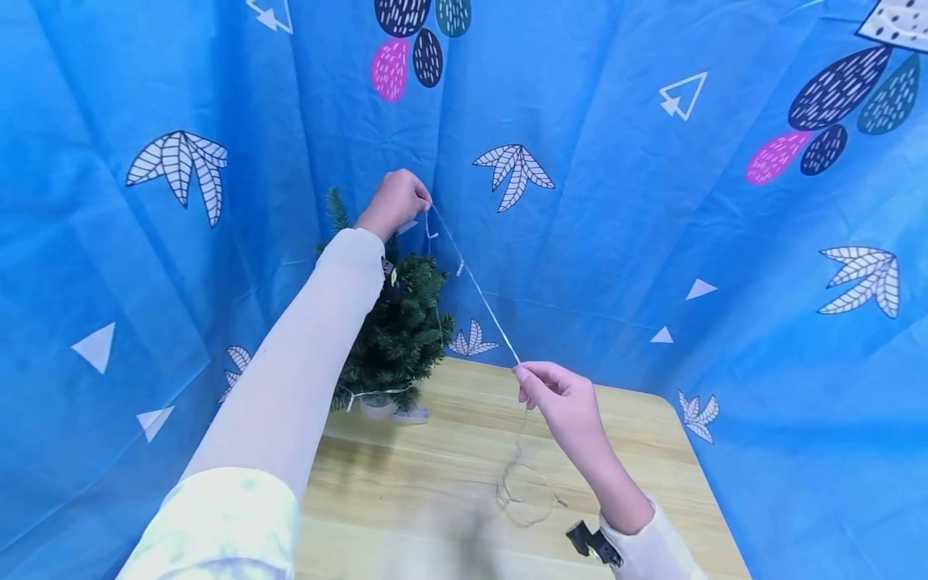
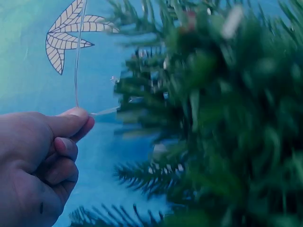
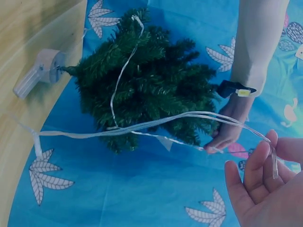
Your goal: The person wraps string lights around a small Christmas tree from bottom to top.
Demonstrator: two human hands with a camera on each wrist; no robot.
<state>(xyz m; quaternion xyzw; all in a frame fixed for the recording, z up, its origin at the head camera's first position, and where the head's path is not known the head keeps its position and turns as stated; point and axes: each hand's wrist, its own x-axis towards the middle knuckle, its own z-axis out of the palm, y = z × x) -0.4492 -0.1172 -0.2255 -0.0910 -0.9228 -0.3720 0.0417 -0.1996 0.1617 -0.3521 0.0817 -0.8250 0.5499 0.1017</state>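
A small artificial Christmas tree stands on the left part of the table. Near its upper part my left hand pinches the wire of a clear string of fairy lights between thumb and forefinger. From there the wire slants down, taut, to my right hand, which pinches it over the table. In the left wrist view, the wire rises from the fingertips and another stretch runs to the branches. A strand crosses the tree in the right wrist view.
Below my right hand, a loose coil of thin wire lies on the wooden table. The tree's pale base sits on the tabletop. A blue patterned curtain hangs behind and at both sides.
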